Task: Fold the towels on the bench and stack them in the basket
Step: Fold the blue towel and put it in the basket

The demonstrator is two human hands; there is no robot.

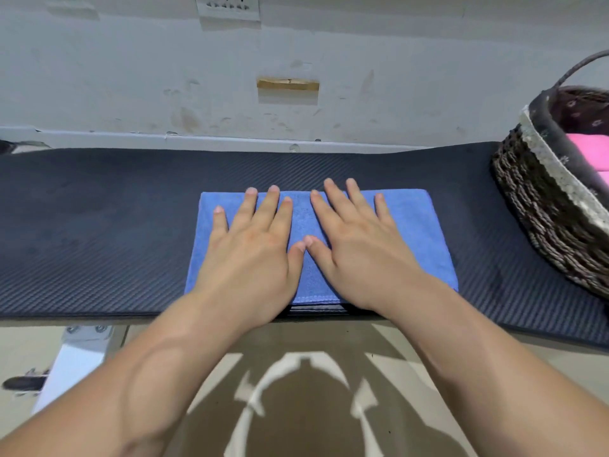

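Note:
A blue towel (418, 225), folded into a rectangle, lies flat on the dark ribbed bench mat (99, 232) near its front edge. My left hand (253, 245) presses flat on the towel's left half, fingers straight and spread. My right hand (352, 242) presses flat on the right half the same way. The two thumbs touch at the towel's middle. A dark woven basket (540, 209) with a fabric liner and a handle stands on the mat at the far right. A folded pink towel (590, 153) lies inside it.
A pale scuffed wall (296, 61) rises right behind the bench. A white bench leg (75, 361) shows below the mat at the left. The tiled floor (296, 407) lies beneath my arms, with my shadow on it.

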